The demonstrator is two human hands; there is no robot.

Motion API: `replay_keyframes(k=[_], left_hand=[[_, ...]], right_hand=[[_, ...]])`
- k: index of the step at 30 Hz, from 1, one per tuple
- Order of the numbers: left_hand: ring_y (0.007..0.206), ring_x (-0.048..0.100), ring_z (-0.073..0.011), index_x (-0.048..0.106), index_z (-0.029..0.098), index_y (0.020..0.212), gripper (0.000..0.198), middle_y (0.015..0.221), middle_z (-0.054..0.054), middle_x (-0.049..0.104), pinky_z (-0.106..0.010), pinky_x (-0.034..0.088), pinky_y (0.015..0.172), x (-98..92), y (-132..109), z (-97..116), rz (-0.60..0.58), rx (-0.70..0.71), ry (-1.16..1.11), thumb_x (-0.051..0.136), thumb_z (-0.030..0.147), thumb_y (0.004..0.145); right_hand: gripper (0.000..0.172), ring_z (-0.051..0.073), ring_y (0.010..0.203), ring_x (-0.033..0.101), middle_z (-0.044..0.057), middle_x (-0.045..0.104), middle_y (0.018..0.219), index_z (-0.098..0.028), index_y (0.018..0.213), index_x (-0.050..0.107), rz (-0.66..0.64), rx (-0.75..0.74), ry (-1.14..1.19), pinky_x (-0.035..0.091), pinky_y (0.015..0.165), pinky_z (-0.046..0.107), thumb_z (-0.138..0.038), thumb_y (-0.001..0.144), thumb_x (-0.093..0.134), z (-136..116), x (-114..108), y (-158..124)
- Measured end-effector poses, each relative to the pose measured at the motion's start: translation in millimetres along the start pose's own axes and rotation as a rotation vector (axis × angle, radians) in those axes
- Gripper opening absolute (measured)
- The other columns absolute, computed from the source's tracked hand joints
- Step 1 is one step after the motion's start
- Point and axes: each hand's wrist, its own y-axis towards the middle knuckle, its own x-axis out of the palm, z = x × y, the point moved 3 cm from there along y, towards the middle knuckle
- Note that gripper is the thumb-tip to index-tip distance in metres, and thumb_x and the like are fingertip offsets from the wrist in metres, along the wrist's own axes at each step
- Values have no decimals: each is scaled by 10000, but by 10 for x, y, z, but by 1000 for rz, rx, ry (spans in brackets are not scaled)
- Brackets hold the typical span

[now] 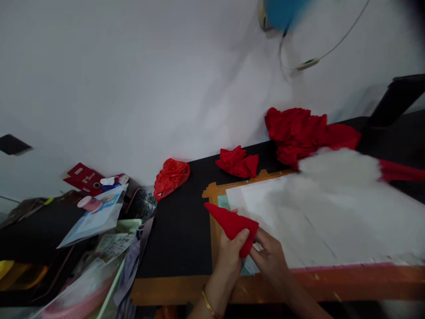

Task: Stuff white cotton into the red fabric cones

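A small red cloth cone (pixel 232 225) points up and to the left over the table's taped front part. My left hand (pixel 230 252) is wrapped round it, thumb across its front. At the wide right end my right hand (pixel 268 253) has its fingertips at the cone's opening; the tips are partly hidden by the cloth. White fluffy stuffing (pixel 338 168) lies to the right on a white sheet (pixel 308 221). Behind it is a large heap of red cloth pieces (pixel 295 130), with a smaller red pile (pixel 237 162) to its left.
A red plastic bag (pixel 171 177) sits at the table's back left corner. Brown tape (pixel 175 288) runs along the front edge. Left of the table are a green-rimmed bin (pixel 128 223), a pink cup (pixel 89 204) and a red box (pixel 84 178). A black stand rises at the right.
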Motion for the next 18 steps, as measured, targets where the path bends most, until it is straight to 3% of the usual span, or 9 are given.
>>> replay_keyframes(k=[3, 7, 11, 13, 15, 18], left_hand=[[899, 695, -233, 651, 153, 1123, 598, 979, -97, 732, -332, 521, 861, -16, -3, -46, 65, -6, 0, 878, 276, 582], [851, 704, -224, 679, 160, 1001, 470, 925, -77, 739, -323, 532, 824, -105, 68, -26, 192, 71, -17, 868, 268, 585], [867, 701, -224, 640, 198, 1081, 534, 955, -63, 735, -337, 539, 831, -152, 142, 56, 233, 92, -20, 858, 255, 597], [918, 697, -234, 632, 214, 1093, 532, 987, -60, 731, -343, 536, 862, -146, 154, 81, 218, 71, -19, 849, 252, 609], [949, 693, -234, 627, 224, 1108, 528, 1006, -54, 728, -344, 530, 891, -132, 145, 86, 213, 57, -21, 838, 251, 624], [894, 701, -221, 652, 194, 1051, 438, 959, -59, 734, -332, 539, 873, -96, 103, 52, 186, 46, -19, 821, 263, 653]], right_hand=[[146, 172, 626, 641, 15, 691, 715, -208, 829, 658, 14, 66, 6, 530, 575, 254, -204, 815, 513, 25, -2, 17], [194, 138, 525, 557, -21, 581, 582, -209, 687, 588, 11, 204, 80, 449, 483, 216, -285, 859, 540, 71, -44, 12], [194, 144, 567, 594, -9, 612, 630, -210, 752, 602, -48, 213, 70, 480, 521, 220, -333, 893, 550, 99, -75, 11], [136, 165, 661, 651, 25, 675, 769, -207, 919, 618, -46, 182, 61, 533, 597, 246, -326, 885, 564, 108, -74, 5], [271, 176, 713, 676, 54, 692, 894, -200, 1100, 571, -15, 134, 50, 566, 650, 273, -308, 853, 599, 109, -61, -2], [321, 164, 696, 662, 56, 682, 932, -205, 1136, 553, -28, 19, -4, 571, 653, 277, -222, 816, 583, 94, 1, 0]])
